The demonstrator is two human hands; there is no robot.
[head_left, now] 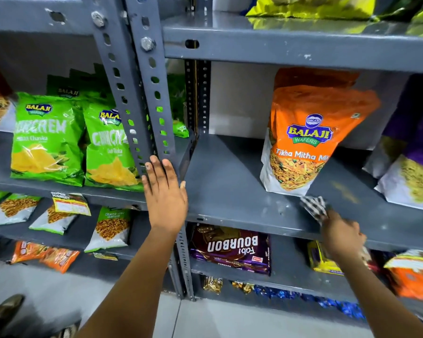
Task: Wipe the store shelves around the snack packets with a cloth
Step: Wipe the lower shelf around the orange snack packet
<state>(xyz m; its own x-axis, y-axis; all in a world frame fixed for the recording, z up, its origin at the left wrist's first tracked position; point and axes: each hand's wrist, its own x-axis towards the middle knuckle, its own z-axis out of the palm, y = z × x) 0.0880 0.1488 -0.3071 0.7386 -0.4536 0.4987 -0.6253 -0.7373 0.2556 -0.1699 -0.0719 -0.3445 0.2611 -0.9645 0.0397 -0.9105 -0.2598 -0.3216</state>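
Note:
A grey metal shelf (230, 181) fills the middle of the view. On it stands an orange Balaji snack packet (303, 142), with purple and white packets (415, 167) to its right. My right hand (342, 237) grips a black-and-white checked cloth (314, 208) at the shelf's front edge, just below the orange packet. The hand and cloth are blurred. My left hand (165, 193) lies flat with fingers apart against the slotted upright post (142, 93), holding nothing.
Green Balaji packets (49, 140) stand on the left shelf. Lower shelves hold small snack packets (108, 228), a Bourbon biscuit pack (232, 250), and yellow (322, 259) and orange (415, 276) packs. Another shelf (291, 45) runs overhead. A shoe (5, 308) shows at the floor's bottom left.

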